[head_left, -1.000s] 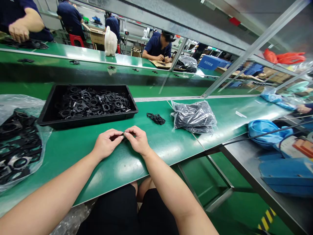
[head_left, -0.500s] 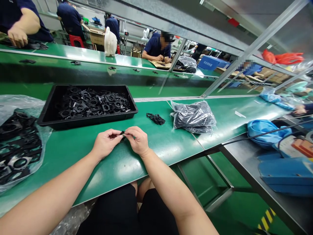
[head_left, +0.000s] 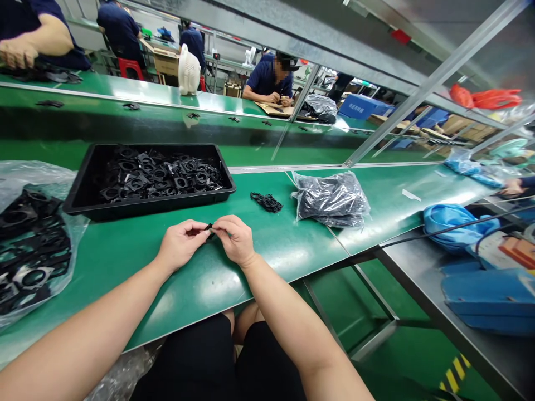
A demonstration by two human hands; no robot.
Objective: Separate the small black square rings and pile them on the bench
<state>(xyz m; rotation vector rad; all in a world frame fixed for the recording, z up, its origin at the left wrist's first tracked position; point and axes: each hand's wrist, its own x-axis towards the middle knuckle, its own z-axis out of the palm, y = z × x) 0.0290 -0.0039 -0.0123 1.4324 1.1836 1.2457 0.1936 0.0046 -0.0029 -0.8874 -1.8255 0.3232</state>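
Between the fingertips of both hands is a small black part (head_left: 209, 227), mostly hidden by them. My left hand (head_left: 182, 244) pinches its left side, and my right hand (head_left: 234, 238) pinches it from the right, the fingertips almost touching. Behind my left hand stands a black tray (head_left: 150, 210) heaped with black ring-like parts (head_left: 181, 182). A small pile of black pieces (head_left: 266, 202) lies on the green table (head_left: 267, 245) beyond my right hand. Right of that pile rests a clear bag of dark parts (head_left: 332, 197).
At the left edge lies an open plastic bag (head_left: 77, 234) of black parts. A conveyor (head_left: 159, 129) carrying spaced black pieces runs behind the tray. To the right are a metal side table (head_left: 418, 278), blue cloth (head_left: 455, 223) and a blue object (head_left: 489, 298). Several people work beyond.
Both my hands keep the same pinch and position. The pieces on the conveyor have shifted slightly right. At the upper left, another person's hand has moved left.
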